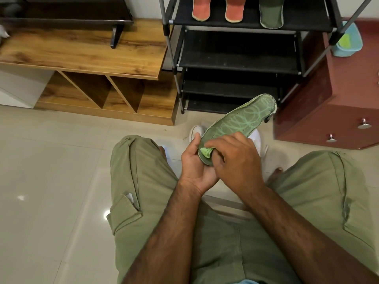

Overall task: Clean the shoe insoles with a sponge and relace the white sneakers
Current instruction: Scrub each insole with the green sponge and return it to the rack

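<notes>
Scrubbing the green insole (242, 117) is the step in hand; the left hand (194, 162) grips its near heel end, above the white sneakers (196, 131); the right hand (235, 158) curls round the sponge (205, 152), pressing it there; next, probably, strokes toward the far toe.

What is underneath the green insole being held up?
Beneath the green insole, the left hand cups its heel end, and parts of two white sneakers show on the floor. Most of each shoe is hidden by the insole and the right hand holding a sponge.
</notes>
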Motion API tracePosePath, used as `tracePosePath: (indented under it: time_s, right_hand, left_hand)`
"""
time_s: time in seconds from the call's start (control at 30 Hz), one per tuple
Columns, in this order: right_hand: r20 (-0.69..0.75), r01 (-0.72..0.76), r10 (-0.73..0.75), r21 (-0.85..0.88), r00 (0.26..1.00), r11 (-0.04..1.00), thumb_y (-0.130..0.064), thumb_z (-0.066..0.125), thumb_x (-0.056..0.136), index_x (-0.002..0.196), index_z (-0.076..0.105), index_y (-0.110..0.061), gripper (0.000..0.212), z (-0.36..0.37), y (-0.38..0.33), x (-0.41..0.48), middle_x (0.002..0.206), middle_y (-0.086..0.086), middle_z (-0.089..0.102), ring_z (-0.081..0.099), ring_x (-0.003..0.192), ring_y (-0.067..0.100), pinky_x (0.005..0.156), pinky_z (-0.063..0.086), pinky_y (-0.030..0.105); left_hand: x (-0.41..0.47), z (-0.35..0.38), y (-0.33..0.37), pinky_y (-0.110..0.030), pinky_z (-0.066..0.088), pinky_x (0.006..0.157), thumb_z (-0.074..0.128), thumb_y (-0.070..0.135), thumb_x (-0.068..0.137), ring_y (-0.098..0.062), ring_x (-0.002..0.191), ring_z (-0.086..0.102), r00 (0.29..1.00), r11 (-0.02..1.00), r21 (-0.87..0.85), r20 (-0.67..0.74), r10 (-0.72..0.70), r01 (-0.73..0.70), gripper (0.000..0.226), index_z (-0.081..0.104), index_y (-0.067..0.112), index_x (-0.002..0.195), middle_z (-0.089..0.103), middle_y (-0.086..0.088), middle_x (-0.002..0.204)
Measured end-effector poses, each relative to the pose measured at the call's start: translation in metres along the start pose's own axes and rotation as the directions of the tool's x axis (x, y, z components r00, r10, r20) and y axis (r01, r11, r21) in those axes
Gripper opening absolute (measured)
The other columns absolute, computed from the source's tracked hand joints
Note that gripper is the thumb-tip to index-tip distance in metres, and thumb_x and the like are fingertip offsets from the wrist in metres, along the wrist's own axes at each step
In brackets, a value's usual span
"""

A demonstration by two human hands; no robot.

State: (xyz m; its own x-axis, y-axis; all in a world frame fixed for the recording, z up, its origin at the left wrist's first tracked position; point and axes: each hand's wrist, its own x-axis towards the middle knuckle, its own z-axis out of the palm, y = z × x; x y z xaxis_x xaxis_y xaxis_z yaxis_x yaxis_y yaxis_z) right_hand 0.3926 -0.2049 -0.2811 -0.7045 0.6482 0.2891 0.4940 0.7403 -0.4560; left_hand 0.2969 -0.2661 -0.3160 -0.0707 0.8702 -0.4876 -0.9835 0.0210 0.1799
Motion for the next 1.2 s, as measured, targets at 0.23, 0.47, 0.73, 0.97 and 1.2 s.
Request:
tracePosePath:
  time_s: [0.23,0.47,0.73,0.97,1.2]
  right_hand:
    - [0.011,0.020,-0.021,0.033,1.000,0.999,-0.013,0.059,0.081,0.093,0.073,-0.026,0.023,0.002,-0.002,0.003,0.088,-0.008,0.067,0.055,0.083,0.021,0.072,0.045,0.042]
    - [0.059,0.025,-0.031,0.107,0.998,0.994,-0.006,0.064,0.080,0.093,0.074,-0.022,0.023,0.002,-0.008,0.005,0.089,-0.006,0.067,0.057,0.083,0.020,0.073,0.048,0.043]
    - [0.206,-0.205,0.143,0.323,0.968,0.924,-0.008,0.068,0.084,0.094,0.071,-0.030,0.024,-0.017,-0.010,0.005,0.091,-0.013,0.069,0.063,0.085,0.007,0.077,0.055,0.035]
    - [0.164,-0.481,0.589,0.762,0.792,0.434,0.007,0.065,0.090,0.087,0.072,-0.018,0.026,-0.056,0.019,0.016,0.078,-0.011,0.073,0.066,0.072,0.001,0.059,0.049,0.016]
    - [0.269,-0.505,0.470,0.703,0.841,0.500,0.019,0.058,0.084,0.117,0.076,-0.019,0.053,-0.046,0.018,0.002,0.109,-0.005,0.078,0.072,0.105,0.013,0.091,0.060,0.035]
  left_hand:
    - [-0.004,0.002,-0.002,-0.037,0.038,0.114,0.042,0.056,0.104,-0.027,0.114,0.067,1.000,1.000,0.009,-0.023,-0.018,0.018,0.068,0.075,-0.004,0.105,0.072,-0.018,0.111]
    - [-0.002,0.001,-0.002,-0.037,0.034,0.120,0.044,0.055,0.103,-0.026,0.122,0.061,0.996,0.999,0.032,-0.090,-0.002,0.005,0.063,0.075,0.000,0.106,0.070,-0.016,0.115]
    - [0.000,-0.003,0.000,-0.039,0.058,0.092,0.047,0.045,0.101,-0.028,0.103,0.072,0.998,0.999,0.032,-0.057,0.041,-0.040,0.055,0.077,0.000,0.098,0.073,-0.017,0.105]
    - [0.003,-0.003,0.002,-0.063,0.037,0.113,0.053,0.026,0.087,-0.048,0.135,0.052,0.994,0.994,0.025,-0.027,0.107,-0.107,0.046,0.072,0.000,0.120,0.054,-0.027,0.146]
    - [0.005,-0.003,0.002,-0.059,0.036,0.113,0.052,0.037,0.088,-0.046,0.132,0.050,0.989,0.986,0.094,0.060,0.133,-0.139,0.059,0.061,0.002,0.135,0.053,-0.026,0.144]
